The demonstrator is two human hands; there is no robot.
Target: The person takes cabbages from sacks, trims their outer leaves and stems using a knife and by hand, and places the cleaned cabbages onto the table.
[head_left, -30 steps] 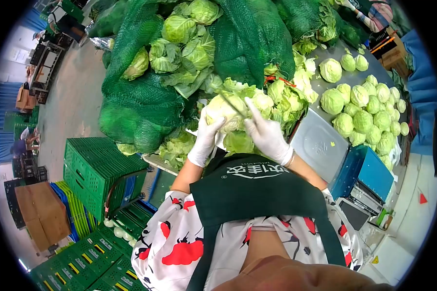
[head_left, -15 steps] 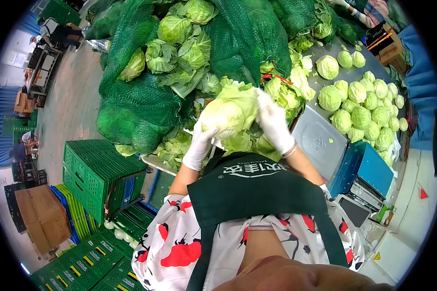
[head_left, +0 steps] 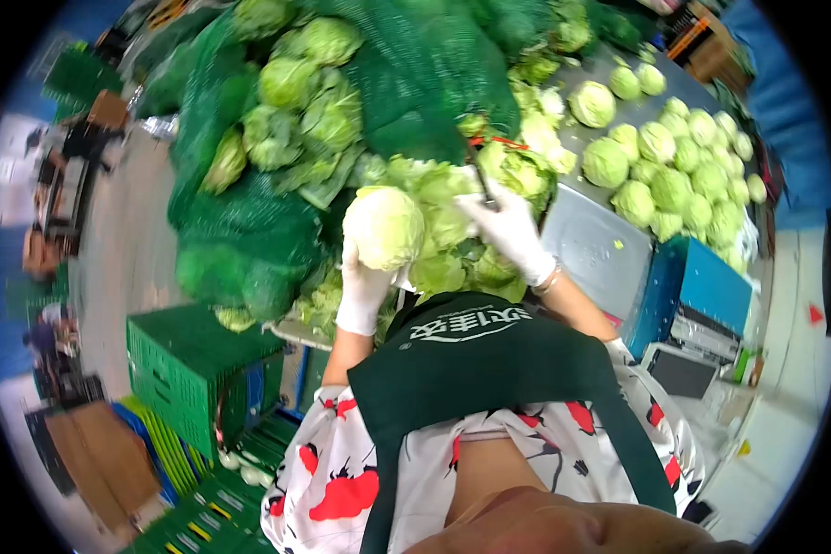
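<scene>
Beyond the grip, a grey work table (head_left: 635,113) is extending forward and right, in a room with stacked crates behind the left forearm. One pale cabbage (head_left: 383,226) is resting just above the left palm, in front of the apron (head_left: 489,362). The gloved left hand (head_left: 364,288) is cupping it from below and from the left; this hold is apparently bearing the weight while leaving the upper and right faces exposed. Its grip is thus occupied, supporting rather than squeezing.

The gloved right hand (head_left: 512,233) is grasping a knife (head_left: 487,185), with the tool pointing up and away from the body. The hand is staying clear of the cabbage, and this clearance is probably keeping the edge away from the left fingers. The exact finger closure is being obscured by blur.

Between and beyond the hands, loose outer leaves (head_left: 441,205) are lying close to the grip, within easy reach. Forward and left of the left hand, a green mesh sack (head_left: 249,222) is slumping beside untrimmed cabbages, presumably keeping them grouped. Right of the right hand, a grey tray (head_left: 589,238) is sitting beside a blue box (head_left: 691,288). Farther forward and right, a cabbage pile (head_left: 676,187) is occupying the table, seemingly being kept apart from the leaves.
</scene>
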